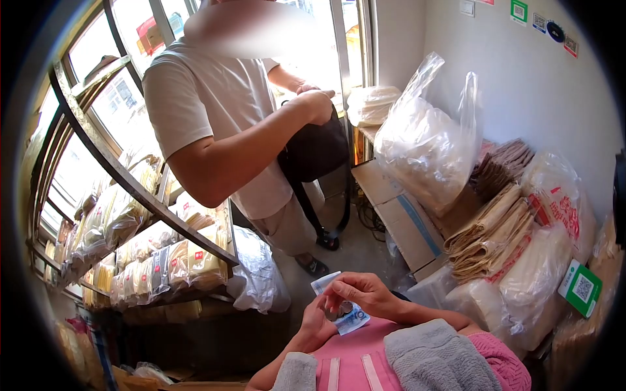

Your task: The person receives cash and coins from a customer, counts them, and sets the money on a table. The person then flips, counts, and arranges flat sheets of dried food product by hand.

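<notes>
Both my hands meet in front of my pink apron (345, 371). My left hand (319, 319) has curled fingers around a blue banknote (354, 319) and some coins (343, 309). My right hand (366, 292) lies over them with its fingers bent, touching the coins or the note; its fingertips are partly hidden. One end of the note sticks out above the fingers and the other below. Opposite me a person in a white shirt (189, 98) holds a black bag (319, 146) with both hands.
Metal shelves (153, 202) with packed goods stand at the left. At the right, a large clear plastic bag (427, 146), stacked brown bundles (492, 234) and a cardboard box (398, 208) are piled by the wall. A green QR card (580, 289) leans there.
</notes>
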{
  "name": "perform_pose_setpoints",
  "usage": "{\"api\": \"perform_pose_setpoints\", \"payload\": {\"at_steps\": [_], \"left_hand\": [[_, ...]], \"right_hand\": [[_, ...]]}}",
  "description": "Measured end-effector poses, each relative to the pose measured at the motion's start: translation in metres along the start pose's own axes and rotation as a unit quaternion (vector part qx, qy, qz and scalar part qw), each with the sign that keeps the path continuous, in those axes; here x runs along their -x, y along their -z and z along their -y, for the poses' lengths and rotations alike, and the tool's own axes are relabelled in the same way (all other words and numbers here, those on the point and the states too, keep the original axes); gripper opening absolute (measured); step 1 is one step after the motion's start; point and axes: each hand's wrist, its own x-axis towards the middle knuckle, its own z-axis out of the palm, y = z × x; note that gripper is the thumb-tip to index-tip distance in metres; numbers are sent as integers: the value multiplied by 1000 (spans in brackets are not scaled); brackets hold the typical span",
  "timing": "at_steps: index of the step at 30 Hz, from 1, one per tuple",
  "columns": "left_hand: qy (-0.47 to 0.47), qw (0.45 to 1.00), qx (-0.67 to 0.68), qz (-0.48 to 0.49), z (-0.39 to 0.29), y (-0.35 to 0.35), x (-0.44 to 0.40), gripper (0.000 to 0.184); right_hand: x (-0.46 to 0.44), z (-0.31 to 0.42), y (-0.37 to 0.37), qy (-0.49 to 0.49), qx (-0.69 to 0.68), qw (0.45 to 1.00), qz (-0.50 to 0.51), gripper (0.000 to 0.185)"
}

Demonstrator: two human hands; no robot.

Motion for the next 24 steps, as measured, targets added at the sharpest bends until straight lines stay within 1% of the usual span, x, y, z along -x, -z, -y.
{"api": "perform_pose_setpoints", "payload": {"at_steps": [8,14,17,24], "left_hand": [[0,1000,-15,1,-1,-3,4,37],[-8,999,-30,-24,-2,-15,11,37],[-4,1000,-25,-8,-1,-10,10,36],[-13,999,-26,-15,0,-11,11,35]], "right_hand": [[1,-1,-1,5,1,1000,0,27],[3,-1,-1,9,-1,1000,3,27],[3,-2,0,8,1,1000,3,27],[5,1,-1,9,5,1000,-2,26]]}}
